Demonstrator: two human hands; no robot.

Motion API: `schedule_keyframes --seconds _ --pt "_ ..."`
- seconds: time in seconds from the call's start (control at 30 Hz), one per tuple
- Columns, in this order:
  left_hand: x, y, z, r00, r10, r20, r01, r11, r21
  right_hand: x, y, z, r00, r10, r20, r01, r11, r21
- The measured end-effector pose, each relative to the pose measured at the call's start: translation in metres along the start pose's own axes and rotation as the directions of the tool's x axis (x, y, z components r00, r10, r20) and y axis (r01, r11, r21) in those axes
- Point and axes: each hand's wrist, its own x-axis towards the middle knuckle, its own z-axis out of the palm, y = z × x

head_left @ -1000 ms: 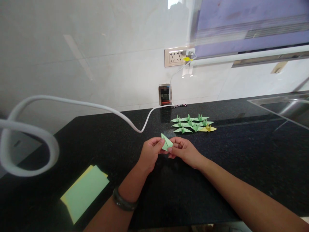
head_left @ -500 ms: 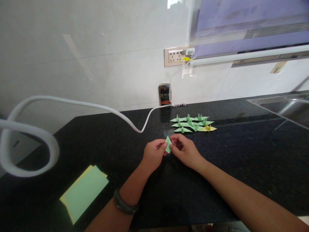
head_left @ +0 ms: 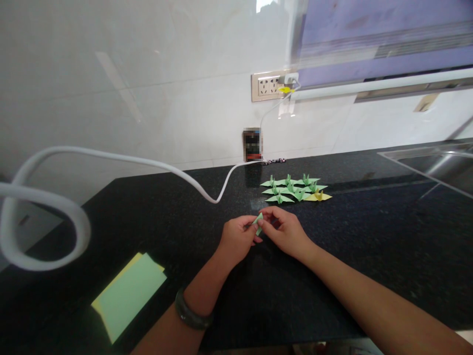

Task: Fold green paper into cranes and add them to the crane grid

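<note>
A small folded piece of green paper (head_left: 259,223) is pinched between my two hands, just above the black countertop (head_left: 192,212). My left hand (head_left: 238,237) grips its left side with thumb and fingers. On the other side, my right hand (head_left: 283,227) holds it with thumb and forefinger; part of the paper is hidden by the fingertips. Just beyond my hands stand several folded green paper cranes (head_left: 291,188) in rows, with one yellow paper crane (head_left: 319,196) at the near right corner.
Green and yellow paper sheets (head_left: 131,298) lie stacked at the left. A thick white cable (head_left: 155,162) loops across the left side towards a dark, pixelated device (head_left: 253,145) against the wall. A metal sink (head_left: 443,165) is at the right, a wall socket (head_left: 269,87) above.
The folded green paper has turned in my fingers, from an upright diamond to a narrower, slanted shape. My left hand has shifted slightly to the right.
</note>
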Motion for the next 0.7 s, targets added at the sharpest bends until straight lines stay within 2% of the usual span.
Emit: schedule_keyframes --seconds 0.17,0.33,0.7 --pt "0.0011 0.0015 0.0022 1.000 -0.006 -0.003 0.005 0.997 -0.083 0.0010 0.0002 -0.0013 1.000 -0.018 -0.003 0.017 1.000 -0.016" --pt "0.0038 0.0007 0.0007 0.998 -0.059 -0.025 0.055 0.988 -0.147 0.0032 -0.0004 -0.0037 0.997 -0.071 0.012 0.071 0.997 -0.025" --pt "0.0029 -0.0018 0.0007 0.999 -0.036 -0.022 0.034 0.992 -0.120 0.0032 0.0010 -0.0039 0.996 -0.082 0.032 0.084 0.996 -0.044"
